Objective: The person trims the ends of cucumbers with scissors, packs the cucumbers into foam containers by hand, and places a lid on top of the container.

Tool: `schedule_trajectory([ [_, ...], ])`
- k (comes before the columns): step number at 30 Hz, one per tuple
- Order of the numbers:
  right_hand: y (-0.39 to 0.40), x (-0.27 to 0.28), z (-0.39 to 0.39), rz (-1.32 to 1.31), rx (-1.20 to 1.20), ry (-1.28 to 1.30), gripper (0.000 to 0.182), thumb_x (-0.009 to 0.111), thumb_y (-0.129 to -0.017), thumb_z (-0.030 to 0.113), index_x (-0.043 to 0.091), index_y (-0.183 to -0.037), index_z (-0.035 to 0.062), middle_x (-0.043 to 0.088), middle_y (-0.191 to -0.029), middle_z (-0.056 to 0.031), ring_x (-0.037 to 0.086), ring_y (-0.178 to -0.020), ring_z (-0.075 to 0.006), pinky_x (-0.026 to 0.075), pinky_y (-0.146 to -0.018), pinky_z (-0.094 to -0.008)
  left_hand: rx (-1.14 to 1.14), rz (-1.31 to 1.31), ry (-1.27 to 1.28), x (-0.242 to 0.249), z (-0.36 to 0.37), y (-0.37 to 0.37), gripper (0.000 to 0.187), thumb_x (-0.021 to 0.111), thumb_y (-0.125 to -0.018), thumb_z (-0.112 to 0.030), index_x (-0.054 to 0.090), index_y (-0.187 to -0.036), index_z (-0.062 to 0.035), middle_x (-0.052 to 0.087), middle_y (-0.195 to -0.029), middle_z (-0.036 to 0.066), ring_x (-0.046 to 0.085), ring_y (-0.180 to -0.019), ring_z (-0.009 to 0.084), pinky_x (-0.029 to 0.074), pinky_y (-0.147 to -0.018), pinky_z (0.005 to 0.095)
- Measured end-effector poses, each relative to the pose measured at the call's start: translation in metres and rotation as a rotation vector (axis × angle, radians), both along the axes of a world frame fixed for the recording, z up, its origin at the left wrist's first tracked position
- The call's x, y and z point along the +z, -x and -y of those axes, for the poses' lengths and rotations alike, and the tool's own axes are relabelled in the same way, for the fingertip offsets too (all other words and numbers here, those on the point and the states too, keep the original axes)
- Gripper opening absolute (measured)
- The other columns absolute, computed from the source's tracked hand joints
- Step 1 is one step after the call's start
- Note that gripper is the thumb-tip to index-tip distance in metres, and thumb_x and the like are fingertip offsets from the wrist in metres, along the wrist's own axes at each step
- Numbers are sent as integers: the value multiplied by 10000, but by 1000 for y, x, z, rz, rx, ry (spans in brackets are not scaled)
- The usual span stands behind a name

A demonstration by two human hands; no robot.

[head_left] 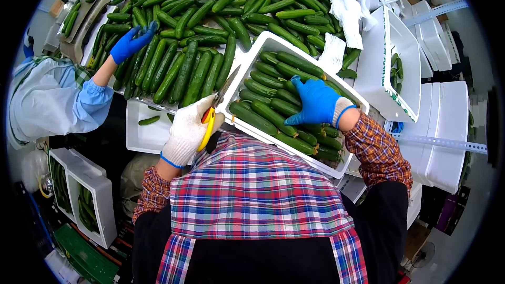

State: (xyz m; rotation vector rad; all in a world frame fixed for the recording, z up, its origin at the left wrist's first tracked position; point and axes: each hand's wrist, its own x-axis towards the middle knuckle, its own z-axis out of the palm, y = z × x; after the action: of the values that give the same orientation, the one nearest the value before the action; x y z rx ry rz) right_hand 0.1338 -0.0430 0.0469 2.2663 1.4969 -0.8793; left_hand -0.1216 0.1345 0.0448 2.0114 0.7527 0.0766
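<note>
My left hand (184, 131), in a white knit glove with a blue cuff, is closed around a pair of scissors (209, 129) with yellow handles. Their blades point up and away from me, beside the near left rim of a white foam box (297, 153). Rows of cucumbers (258, 118) lie packed inside that box. In a blue glove, my right hand (317, 101) rests on the cucumbers at the box's right half, fingers and thumb spread. What lies under its palm is hidden.
A large heap of cucumbers (210, 5) covers the table beyond the box. At left, a co-worker's blue-gloved hand (132, 43) reaches over it. White foam boxes (386, 73) stand at right, and others (102, 200) at lower left. White cloths (350, 13) lie along the heap's right side.
</note>
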Motion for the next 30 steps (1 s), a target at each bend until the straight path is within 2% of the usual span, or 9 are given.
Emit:
schedule_trajectory([
  [4,1,-6,-4,-51,-31,-17,1172,778,-627,563,236,-1453,-68,517,-1153,-305,559,-1012,-422,485,-882,-441,-5,80,63,-10,1,3,470,737,-814,-163,594,-1217,34,685,-978,107,617,-869,119,500,-789,257],
  [6,3,-4,-9,-94,-57,32,1081,764,-650,420,212,-1497,34,507,-1155,-304,557,-1013,-429,489,-879,-451,-34,147,-4,-15,0,4,439,724,-812,-142,607,-1203,21,683,-959,93,606,-850,112,494,-781,253],
  [10,13,10,-17,-51,102,121,1055,767,-608,364,259,-1504,136,542,-1135,-266,578,-1041,-401,509,-847,-483,-30,82,6,-8,-1,3,412,703,-815,-131,614,-1190,16,675,-922,104,595,-825,105,487,-762,246],
  [12,12,7,-16,-2,191,135,1006,765,-625,296,277,-1505,265,532,-1140,-240,590,-1026,-395,522,-815,-492,-49,28,-32,-4,-2,2,401,686,-822,-140,611,-1184,16,664,-893,121,590,-808,101,483,-748,245],
  [16,16,3,-29,72,219,187,866,739,-660,253,391,-1453,247,578,-1139,-216,619,-994,-383,533,-807,-474,-43,68,-5,-7,-3,4,406,680,-825,-154,606,-1186,18,654,-874,136,588,-794,102,483,-738,248],
  [19,9,-4,-35,11,186,83,696,727,-680,185,514,-1343,207,592,-1083,-219,618,-955,-396,525,-794,-460,-47,-1,-13,-4,-5,5,411,681,-823,-151,605,-1187,22,663,-892,126,591,-805,105,482,-748,246],
  [21,3,-3,-38,-81,180,60,559,715,-693,183,594,-1239,171,638,-1049,-179,628,-962,-372,526,-800,-449,-23,94,25,-12,-5,9,411,684,-833,-158,601,-1191,25,667,-932,119,593,-846,109,476,-774,239],
  [28,1,0,-49,-127,142,141,508,750,-687,250,616,-1164,142,658,-1055,-153,635,-993,-344,531,-809,-441,-53,37,138,-2,-8,11,430,685,-854,-175,582,-1218,29,669,-1020,140,600,-917,128,468,-831,250],
  [30,3,-2,-47,-80,183,131,496,758,-684,270,619,-1143,141,657,-1046,-150,637,-983,-343,532,-804,-444,-70,87,28,-10,-5,12,440,683,-853,-179,576,-1224,33,669,-1020,153,609,-917,142,469,-834,254],
])
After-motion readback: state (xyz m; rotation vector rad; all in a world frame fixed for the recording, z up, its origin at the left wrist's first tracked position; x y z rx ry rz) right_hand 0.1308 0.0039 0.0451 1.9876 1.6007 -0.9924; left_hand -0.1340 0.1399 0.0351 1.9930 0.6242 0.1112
